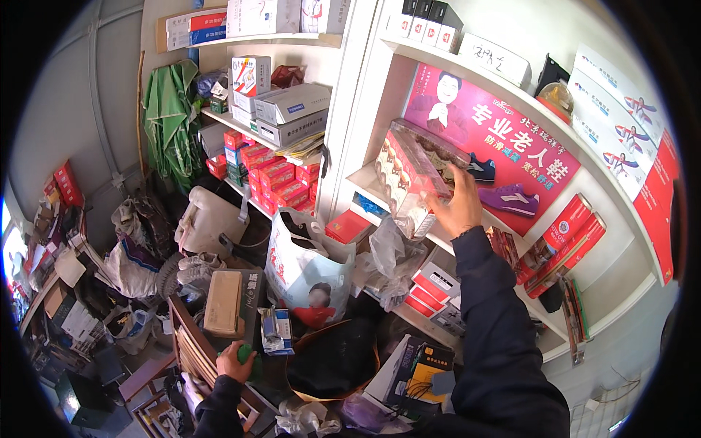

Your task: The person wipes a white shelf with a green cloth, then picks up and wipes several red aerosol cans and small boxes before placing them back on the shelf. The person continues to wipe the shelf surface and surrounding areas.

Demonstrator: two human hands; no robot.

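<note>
At the right, my right hand (460,204) reaches to the shelf, thumb and fingers closed on the near end of a long clear plastic box (410,175). Rows of pale and brownish pieces show through its wall; their kind is unclear. A second clear box (438,148) lies beside it, against a pink shoe poster (496,139). Low at the left, my left hand (232,363) is closed around something green and soft (250,363), perhaps cloth, mostly covered by the fingers. Close to that hand are a wooden frame (191,339) and a brown cardboard box (224,301).
Below the shelf stands a white bag (303,266) next to crumpled clear plastic (394,255). A black-topped round container (332,361) and a yellow-black box (429,369) crowd the floor. Red boxes (277,175) fill the far shelf. Red rolled packages (562,241) lean at the right.
</note>
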